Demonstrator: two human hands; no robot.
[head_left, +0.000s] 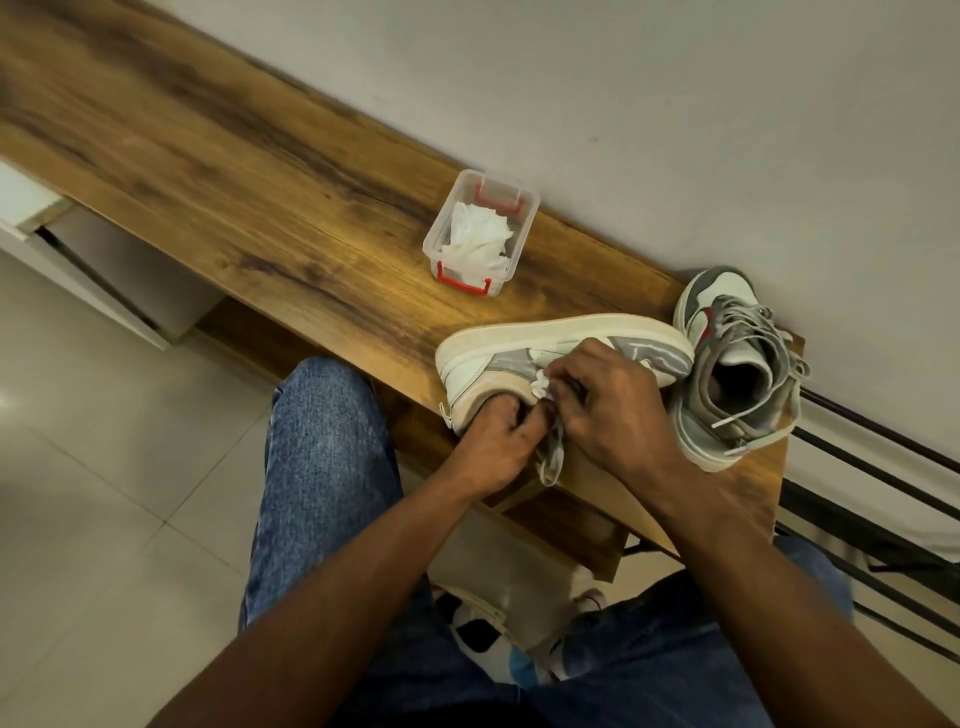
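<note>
Left hand (496, 447) grips the sneaker (498, 358), right hand (608, 400) pinches a wipe (540, 385), and a hard scrub could knock the second sneaker (737, 374), three o'clock, off the bench (260, 208).

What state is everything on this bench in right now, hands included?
held sneaker: on its side, sole facing away, lace dangling.
second sneaker: upright, laces loose.
plastic box: lid off, tissues inside.
wipe: crumpled, against held sneaker.
left hand: grips held sneaker.
right hand: pinches wipe.
</note>
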